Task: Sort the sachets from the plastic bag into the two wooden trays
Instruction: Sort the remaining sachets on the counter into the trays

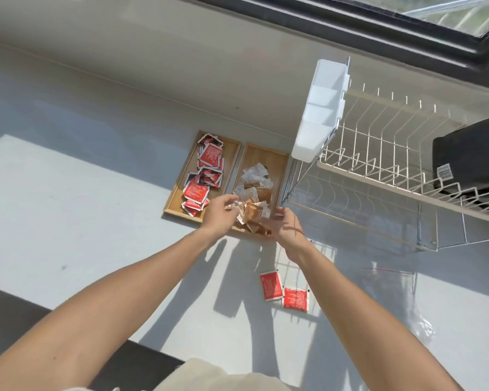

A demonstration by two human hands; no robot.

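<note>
brown sachets (253,213) pinched by left hand (219,213), right hand (284,224) loosely cupped beside; spill past right tray (280,165) rim risked.

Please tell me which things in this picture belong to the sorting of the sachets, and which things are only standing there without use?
Belong to the job:
left tray with red sachets
right tray with white and brown sachets
brown sachets between left hand and right hand
two red sachets loose on the counter
clear plastic bag

Only standing there:
dish rack
white cutlery holder
black object in the rack
</note>
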